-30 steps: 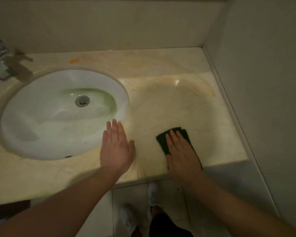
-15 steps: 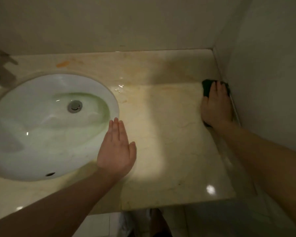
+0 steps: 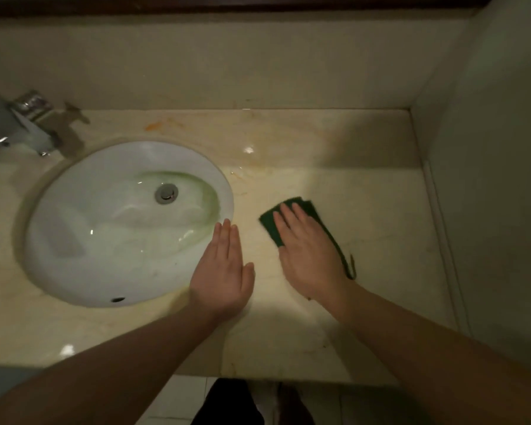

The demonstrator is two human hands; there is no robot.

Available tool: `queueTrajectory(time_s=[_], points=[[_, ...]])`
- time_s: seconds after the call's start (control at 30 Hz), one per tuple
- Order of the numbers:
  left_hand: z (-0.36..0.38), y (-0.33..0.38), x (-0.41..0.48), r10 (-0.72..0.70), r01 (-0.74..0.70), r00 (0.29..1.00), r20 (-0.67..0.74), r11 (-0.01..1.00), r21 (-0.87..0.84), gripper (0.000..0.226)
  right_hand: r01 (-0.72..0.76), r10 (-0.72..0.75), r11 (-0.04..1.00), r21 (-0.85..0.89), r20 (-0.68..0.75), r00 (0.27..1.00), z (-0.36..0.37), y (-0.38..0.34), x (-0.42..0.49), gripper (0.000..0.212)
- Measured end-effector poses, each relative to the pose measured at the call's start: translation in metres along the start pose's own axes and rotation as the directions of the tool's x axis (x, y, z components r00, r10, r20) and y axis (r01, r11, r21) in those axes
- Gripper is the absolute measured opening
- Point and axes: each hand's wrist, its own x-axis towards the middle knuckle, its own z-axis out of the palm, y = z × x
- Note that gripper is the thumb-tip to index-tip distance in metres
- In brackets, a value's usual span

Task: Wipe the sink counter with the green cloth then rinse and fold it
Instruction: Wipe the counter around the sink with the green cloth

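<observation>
The dark green cloth [image 3: 272, 222] lies flat on the beige marble counter [image 3: 365, 210], just right of the white oval sink [image 3: 83, 240]. My right hand [image 3: 307, 250] presses down on the cloth with fingers flat and together, covering most of it; a corner sticks out at the far left and a strip along the right. My left hand [image 3: 223, 274] rests flat on the counter at the sink's right rim, fingers together, holding nothing.
A chrome faucet [image 3: 28, 124] stands at the far left behind the sink. An orange stain [image 3: 154, 126] marks the counter near the back wall. A side wall [image 3: 488, 179] bounds the counter on the right. The counter's front edge [image 3: 288, 380] runs below my forearms, floor tiles beneath.
My right hand slid the cloth from the far right corner by the wall back toward the sink. My left hand stayed at the sink's rim.
</observation>
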Motion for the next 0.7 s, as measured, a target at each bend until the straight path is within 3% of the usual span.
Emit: queueTrajectory(time_s=[0.13,0.23,0.3,0.4,0.53,0.6,0.7], points=[[0.0,0.0,0.001,-0.009,0.009,1.0,-0.005,1.0,0.007,0.071,-0.349,0.346,0.937,-0.022,-0.081,0.935,-0.004,0.036,-0.015,0.062],[0.001,0.0,0.0,-0.005,0.005,1.0,-0.028,1.0,-0.006,0.072,-0.435,0.436,0.9,0.036,-0.102,0.894,-0.013,0.054,0.026,0.061],[0.003,-0.001,0.0,0.001,-0.002,1.0,-0.031,1.0,-0.015,0.073,-0.364,0.363,0.931,0.018,-0.114,0.925,-0.014,0.041,0.069,0.06],[0.003,-0.003,0.0,0.009,-0.01,0.999,-0.031,1.0,-0.024,0.073,-0.057,0.054,0.997,-0.058,-0.057,0.997,-0.011,-0.009,0.117,0.06],[0.006,-0.005,0.0,0.019,-0.02,0.999,-0.033,0.999,-0.03,0.072,0.277,-0.278,0.959,-0.062,-0.003,0.961,-0.006,-0.029,0.105,0.057],[0.005,-0.004,-0.001,0.024,-0.024,0.999,-0.023,0.999,-0.042,0.073,0.33,-0.325,0.94,-0.085,0.062,0.944,-0.001,-0.014,0.07,0.058],[0.004,-0.004,-0.001,0.013,-0.015,0.999,-0.03,0.999,-0.044,0.072,0.269,-0.262,0.957,-0.106,0.075,0.962,0.001,0.019,0.02,0.061]])
